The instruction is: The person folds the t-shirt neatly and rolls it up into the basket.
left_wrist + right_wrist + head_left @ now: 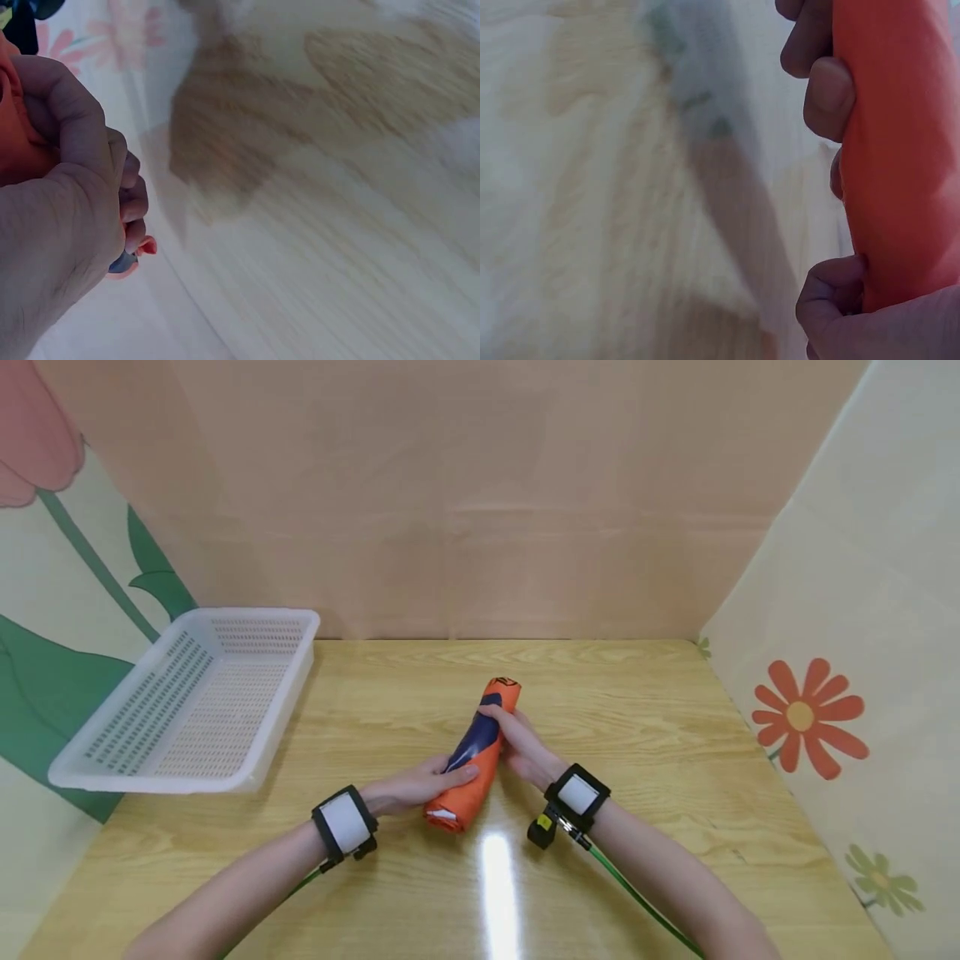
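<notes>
A rolled-up bundle of smooth orange material with a dark blue patch is held at a slant above the middle of the table. Around its near end, my left hand grips it with the thumb lying over the top. Farther up the roll, my right hand holds the other half from the right side. The right wrist view shows the orange surface close up, with fingertips against its edge. What the material is when unrolled cannot be told.
A white plastic basket with slotted walls stands at the table's left. The wood-grain table meets a plain pinkish backdrop behind and flower-printed sheets at both sides. Each wrist wears a strapped camera, with a green cable trailing from the right one.
</notes>
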Available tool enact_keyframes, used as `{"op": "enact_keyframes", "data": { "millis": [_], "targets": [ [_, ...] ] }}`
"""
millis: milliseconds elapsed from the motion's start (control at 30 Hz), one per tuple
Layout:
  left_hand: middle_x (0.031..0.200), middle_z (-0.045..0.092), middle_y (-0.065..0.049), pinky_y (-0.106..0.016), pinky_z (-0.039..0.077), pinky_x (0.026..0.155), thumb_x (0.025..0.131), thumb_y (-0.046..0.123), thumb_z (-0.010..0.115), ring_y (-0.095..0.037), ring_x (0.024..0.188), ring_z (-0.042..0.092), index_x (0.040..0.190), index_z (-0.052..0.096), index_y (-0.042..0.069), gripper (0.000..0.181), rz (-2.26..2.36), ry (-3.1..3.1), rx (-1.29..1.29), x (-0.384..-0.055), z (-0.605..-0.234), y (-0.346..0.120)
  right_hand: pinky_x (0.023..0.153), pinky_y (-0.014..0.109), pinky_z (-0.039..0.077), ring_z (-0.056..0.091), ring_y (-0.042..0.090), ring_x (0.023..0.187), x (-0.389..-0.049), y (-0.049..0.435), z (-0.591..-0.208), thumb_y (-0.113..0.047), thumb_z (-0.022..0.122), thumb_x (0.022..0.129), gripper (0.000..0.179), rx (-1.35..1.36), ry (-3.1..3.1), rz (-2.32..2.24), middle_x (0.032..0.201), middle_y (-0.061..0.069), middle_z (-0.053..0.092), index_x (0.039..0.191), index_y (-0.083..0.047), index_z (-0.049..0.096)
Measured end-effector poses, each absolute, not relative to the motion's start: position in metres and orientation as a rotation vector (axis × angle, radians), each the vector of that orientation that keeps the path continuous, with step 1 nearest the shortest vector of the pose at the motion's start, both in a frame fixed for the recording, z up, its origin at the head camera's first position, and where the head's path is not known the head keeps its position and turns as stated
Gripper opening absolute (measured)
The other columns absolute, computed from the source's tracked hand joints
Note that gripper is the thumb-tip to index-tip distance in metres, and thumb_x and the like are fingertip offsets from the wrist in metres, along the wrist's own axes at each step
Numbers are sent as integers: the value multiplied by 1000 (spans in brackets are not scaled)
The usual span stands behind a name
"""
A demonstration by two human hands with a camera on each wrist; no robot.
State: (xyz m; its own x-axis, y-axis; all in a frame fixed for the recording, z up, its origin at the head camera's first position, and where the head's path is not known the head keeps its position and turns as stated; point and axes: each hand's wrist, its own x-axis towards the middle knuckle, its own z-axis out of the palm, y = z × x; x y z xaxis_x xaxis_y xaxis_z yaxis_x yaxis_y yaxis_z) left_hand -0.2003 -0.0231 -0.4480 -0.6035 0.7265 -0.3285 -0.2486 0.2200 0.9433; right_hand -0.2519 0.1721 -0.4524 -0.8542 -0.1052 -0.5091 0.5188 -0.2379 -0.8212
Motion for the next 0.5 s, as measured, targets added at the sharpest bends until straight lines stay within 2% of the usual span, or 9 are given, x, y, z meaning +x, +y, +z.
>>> {"op": "enact_keyframes", "data": {
  "millis": [233,367,500],
  "targets": [
    [97,64,7,-21,48,88,114,38,38,-5,89,61,150,38,-6,57,1519,1721,395,-205,-439,-47,106,35,44,55,17,118,-267,149,-444,-29,59,103,52,464,1536,-2144,128,2,59,149,-11,44],
    [93,64,8,-19,49,85,114,36,37,-3,84,62,151,36,-9,58,1527,1775,309,-209,-427,-59,109,38,43,54,18,123,-276,133,-439,-34,58,104,50,460,1447,-2156,131,2,58,148,-12,46],
    [88,66,9,-20,50,82,114,33,36,-3,80,64,150,36,-11,57,1505,1833,236,-213,-413,-73,105,36,45,51,19,124,-285,117,-430,-39,58,104,53,451,1372,-2152,130,2,55,149,-14,45]
  ]
}}
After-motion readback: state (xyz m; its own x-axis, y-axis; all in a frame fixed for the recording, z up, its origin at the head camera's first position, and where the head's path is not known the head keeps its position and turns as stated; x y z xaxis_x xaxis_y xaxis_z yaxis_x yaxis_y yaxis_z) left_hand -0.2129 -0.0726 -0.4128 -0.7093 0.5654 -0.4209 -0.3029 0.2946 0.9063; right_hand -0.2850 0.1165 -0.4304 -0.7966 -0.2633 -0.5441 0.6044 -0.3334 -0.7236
